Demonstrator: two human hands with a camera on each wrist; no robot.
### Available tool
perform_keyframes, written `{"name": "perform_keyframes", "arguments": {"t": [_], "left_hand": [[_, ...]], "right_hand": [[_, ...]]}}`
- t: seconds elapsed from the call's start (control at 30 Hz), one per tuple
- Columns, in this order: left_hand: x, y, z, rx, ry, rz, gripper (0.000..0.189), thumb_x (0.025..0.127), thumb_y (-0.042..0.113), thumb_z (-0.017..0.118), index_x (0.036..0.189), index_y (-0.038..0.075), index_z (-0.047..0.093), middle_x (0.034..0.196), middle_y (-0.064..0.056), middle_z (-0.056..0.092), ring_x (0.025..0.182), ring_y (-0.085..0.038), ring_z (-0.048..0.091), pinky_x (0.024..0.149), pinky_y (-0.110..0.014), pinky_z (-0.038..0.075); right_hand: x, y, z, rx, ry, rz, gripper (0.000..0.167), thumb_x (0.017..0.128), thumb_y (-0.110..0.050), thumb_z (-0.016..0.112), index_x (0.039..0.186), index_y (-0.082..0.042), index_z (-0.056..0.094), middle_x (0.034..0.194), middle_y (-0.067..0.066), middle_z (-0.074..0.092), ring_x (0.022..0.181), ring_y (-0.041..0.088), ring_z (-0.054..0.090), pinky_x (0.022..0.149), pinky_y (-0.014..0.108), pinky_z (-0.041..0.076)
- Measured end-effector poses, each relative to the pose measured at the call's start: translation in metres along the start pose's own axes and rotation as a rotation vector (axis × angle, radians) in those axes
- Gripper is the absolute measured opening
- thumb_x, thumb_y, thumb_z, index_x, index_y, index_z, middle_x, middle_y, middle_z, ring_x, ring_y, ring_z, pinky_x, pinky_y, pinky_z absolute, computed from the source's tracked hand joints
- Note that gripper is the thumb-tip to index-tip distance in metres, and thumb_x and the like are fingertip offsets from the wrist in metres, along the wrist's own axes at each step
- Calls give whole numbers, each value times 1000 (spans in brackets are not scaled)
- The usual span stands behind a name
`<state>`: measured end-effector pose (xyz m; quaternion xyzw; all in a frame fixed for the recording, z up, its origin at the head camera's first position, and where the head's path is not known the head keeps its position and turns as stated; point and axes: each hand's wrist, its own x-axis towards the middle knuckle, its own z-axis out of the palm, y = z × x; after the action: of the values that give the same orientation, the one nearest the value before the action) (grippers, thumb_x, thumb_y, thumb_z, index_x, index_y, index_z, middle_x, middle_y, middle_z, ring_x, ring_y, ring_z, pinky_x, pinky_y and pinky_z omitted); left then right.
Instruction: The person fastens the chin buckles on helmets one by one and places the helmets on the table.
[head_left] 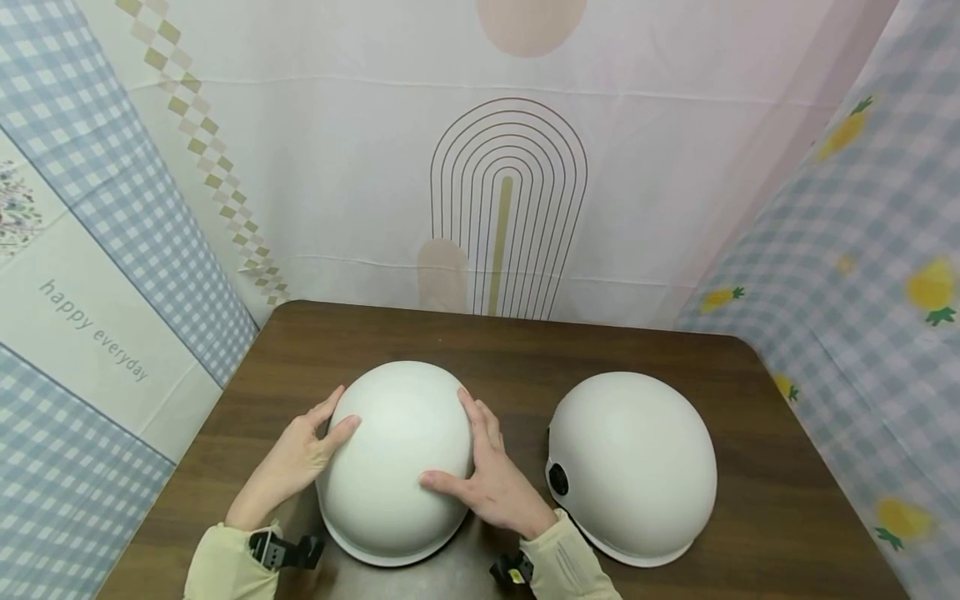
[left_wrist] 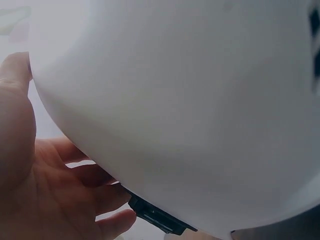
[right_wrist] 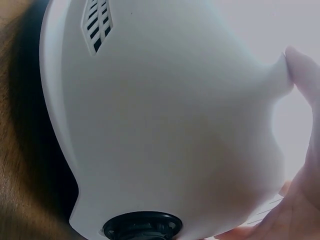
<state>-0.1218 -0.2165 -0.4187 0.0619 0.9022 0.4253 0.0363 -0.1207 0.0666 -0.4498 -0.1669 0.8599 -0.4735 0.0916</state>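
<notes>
A smooth white helmet (head_left: 397, 467) sits dome-up at the front left of the table, held from both sides. On its left, my left hand (head_left: 288, 458) grips the shell, thumb on the dome and fingers around the far side. My right hand (head_left: 498, 483) holds the opposite side with the thumb on the front of the dome. In the left wrist view the fingers reach beside a black fitting (left_wrist: 157, 215) at the shell's edge. The right wrist view has slotted vents (right_wrist: 97, 25) and a black round piece (right_wrist: 143, 225) on the shell.
To the right, a second white helmet (head_left: 633, 467) stands on the brown wooden table (head_left: 517, 350), a black round piece (head_left: 558, 478) on its left side. Behind the table hangs a patterned white cloth (head_left: 360, 183); checked cloths (head_left: 847, 275) flank it.
</notes>
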Motion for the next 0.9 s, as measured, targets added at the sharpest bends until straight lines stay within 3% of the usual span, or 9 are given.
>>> {"name": "perform_keyframes", "arguments": {"t": [0.9], "left_hand": [[-1,-4,0,8,-18,-23,69,103,39,46,149,-8,26,150,-29,28,137,-47,26,102,-60,35]], "right_hand": [[1,-2,3,-25,-9,6,110,71,-74,68,153,-47,0,160,2,2,142,34,18,97,62,37]]}}
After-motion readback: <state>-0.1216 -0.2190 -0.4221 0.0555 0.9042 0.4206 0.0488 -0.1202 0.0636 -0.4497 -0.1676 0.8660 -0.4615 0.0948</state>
